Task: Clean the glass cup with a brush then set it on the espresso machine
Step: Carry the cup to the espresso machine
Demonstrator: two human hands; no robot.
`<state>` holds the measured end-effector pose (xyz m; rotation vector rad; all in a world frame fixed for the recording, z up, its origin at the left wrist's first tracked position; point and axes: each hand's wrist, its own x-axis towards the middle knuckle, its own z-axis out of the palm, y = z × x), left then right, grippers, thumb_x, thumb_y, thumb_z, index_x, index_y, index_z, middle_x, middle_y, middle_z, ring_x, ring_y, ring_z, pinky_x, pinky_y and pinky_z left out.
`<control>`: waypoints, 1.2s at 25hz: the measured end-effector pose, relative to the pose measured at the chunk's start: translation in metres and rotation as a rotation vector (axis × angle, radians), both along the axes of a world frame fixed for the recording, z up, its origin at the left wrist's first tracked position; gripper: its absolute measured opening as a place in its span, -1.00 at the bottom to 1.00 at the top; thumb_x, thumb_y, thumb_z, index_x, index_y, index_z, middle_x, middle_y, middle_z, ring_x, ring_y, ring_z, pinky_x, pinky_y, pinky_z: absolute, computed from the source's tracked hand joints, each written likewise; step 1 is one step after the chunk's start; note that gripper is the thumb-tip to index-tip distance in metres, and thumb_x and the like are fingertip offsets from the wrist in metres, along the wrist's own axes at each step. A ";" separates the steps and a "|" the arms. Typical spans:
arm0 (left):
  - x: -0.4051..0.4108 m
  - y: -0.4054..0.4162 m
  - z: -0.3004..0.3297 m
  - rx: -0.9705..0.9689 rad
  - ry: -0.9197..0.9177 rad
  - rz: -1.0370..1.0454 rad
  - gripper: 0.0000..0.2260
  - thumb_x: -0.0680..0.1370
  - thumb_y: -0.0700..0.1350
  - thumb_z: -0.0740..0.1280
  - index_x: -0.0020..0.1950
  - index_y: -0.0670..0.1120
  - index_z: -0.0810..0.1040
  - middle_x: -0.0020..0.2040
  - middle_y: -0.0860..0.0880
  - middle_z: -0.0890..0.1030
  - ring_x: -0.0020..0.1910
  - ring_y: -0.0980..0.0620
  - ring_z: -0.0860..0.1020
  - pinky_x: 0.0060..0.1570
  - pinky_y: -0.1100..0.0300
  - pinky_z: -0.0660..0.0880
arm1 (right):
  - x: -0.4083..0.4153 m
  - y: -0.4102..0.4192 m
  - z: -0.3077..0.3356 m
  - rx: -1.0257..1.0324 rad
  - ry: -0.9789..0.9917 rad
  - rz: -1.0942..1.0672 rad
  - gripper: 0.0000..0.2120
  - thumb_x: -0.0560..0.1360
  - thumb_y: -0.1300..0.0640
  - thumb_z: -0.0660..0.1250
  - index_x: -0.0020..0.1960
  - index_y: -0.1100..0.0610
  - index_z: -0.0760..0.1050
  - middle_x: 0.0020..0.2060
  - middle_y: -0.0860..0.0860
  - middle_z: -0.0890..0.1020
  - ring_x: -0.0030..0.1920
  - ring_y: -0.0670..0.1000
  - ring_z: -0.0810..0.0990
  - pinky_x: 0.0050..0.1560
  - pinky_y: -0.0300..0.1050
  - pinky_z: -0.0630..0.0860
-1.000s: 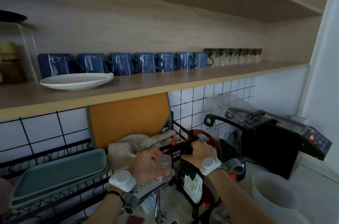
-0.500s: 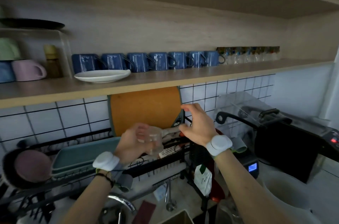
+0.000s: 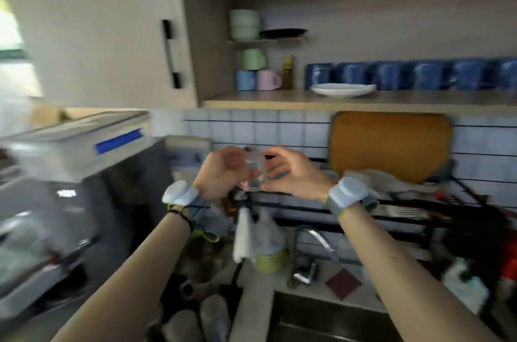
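A small clear glass cup (image 3: 253,172) is held in the air in front of the tiled wall, between both hands. My left hand (image 3: 221,173) grips its left side and my right hand (image 3: 292,173) closes on its right side. The picture is blurred by motion. A dark machine with shiny metal parts (image 3: 56,229) fills the left of the view, below and left of the cup. A brush-like tool with a white head (image 3: 243,235) stands in a yellow-green holder (image 3: 268,260) under the hands.
A sink (image 3: 321,319) and tap (image 3: 313,246) lie below the right arm. A black dish rack (image 3: 405,210) with an orange cutting board (image 3: 391,145) runs along the wall at right. Above is a shelf (image 3: 363,102) with blue mugs and a white plate, and a closed cabinet door (image 3: 98,28).
The view has swung left, bringing the machine and cabinet into sight. My left hand has carried the cup leftward, and my right hand has come in and closed on the cup.
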<state>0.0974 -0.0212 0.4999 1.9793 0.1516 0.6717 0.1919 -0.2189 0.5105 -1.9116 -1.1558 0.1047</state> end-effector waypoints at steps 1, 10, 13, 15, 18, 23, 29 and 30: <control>-0.041 0.028 0.004 0.017 0.024 0.083 -0.56 0.34 -0.23 0.66 0.17 -0.20 0.64 0.07 -0.25 0.72 0.04 -0.13 0.70 0.13 -0.06 0.64 | -0.025 0.039 -0.002 0.022 0.030 0.089 -0.34 0.36 0.18 0.67 0.36 -0.03 0.46 0.06 0.07 0.65 -0.02 0.04 0.70 0.14 0.07 0.67; -0.297 0.212 0.039 0.097 0.030 0.430 -0.66 0.38 -0.10 0.64 0.10 -0.10 0.66 -0.05 -0.01 0.69 -0.15 0.15 0.64 -0.11 0.32 0.55 | -0.210 0.296 0.020 0.097 0.010 0.464 -0.35 0.38 0.04 0.65 0.39 0.02 0.48 0.04 0.10 0.72 0.05 0.08 0.74 0.21 0.08 0.64; -0.377 0.278 0.041 0.086 0.033 0.508 -0.68 0.41 -0.08 0.62 0.11 -0.13 0.70 -0.05 -0.04 0.71 -0.13 0.11 0.64 -0.09 0.22 0.57 | -0.276 0.383 0.024 0.106 0.009 0.578 -0.37 0.38 0.07 0.65 0.38 0.01 0.50 0.04 0.10 0.73 0.03 0.10 0.75 0.18 0.12 0.66; -0.425 0.325 0.040 0.104 0.049 0.554 -0.68 0.42 -0.09 0.61 0.13 -0.14 0.71 -0.02 -0.06 0.73 -0.12 0.11 0.63 -0.12 0.24 0.57 | -0.320 0.442 0.020 0.114 0.023 0.635 -0.43 0.39 0.13 0.65 0.33 0.01 0.51 0.01 0.07 0.73 0.01 0.09 0.76 0.16 0.12 0.68; -0.491 0.404 0.029 0.142 0.080 0.614 -0.69 0.43 -0.08 0.61 0.13 -0.13 0.71 -0.02 -0.04 0.74 -0.18 0.16 0.62 -0.15 0.26 0.51 | -0.381 0.530 0.008 0.097 0.036 0.686 -0.44 0.38 0.17 0.65 0.29 0.01 0.50 -0.08 -0.03 0.71 -0.14 -0.11 0.75 0.04 0.05 0.70; -0.543 0.501 -0.004 0.156 0.085 0.695 -0.60 0.42 -0.08 0.62 0.22 -0.13 0.67 0.05 -0.01 0.74 -0.07 0.19 0.67 0.01 0.23 0.58 | -0.434 0.639 -0.025 0.119 0.086 0.684 -0.44 0.34 0.23 0.67 0.25 0.04 0.51 -0.11 -0.01 0.69 -0.22 -0.16 0.72 -0.18 -0.20 0.63; -0.525 0.638 -0.029 0.154 0.071 0.724 -0.55 0.41 -0.03 0.62 0.25 -0.11 0.66 0.08 0.00 0.73 0.05 0.08 0.69 0.15 0.11 0.61 | -0.423 0.772 -0.045 0.111 0.055 0.658 -0.44 0.34 0.17 0.67 0.23 0.00 0.50 -0.10 -0.06 0.68 -0.23 -0.18 0.72 -0.22 -0.27 0.61; -0.515 0.651 -0.029 0.161 0.063 0.723 -0.55 0.40 -0.02 0.62 0.25 -0.11 0.66 0.07 0.01 0.73 0.03 0.11 0.69 0.10 0.17 0.61 | -0.414 0.785 -0.043 0.113 0.057 0.645 -0.45 0.34 0.15 0.67 0.23 0.00 0.50 -0.09 -0.04 0.69 -0.19 -0.13 0.73 -0.16 -0.18 0.65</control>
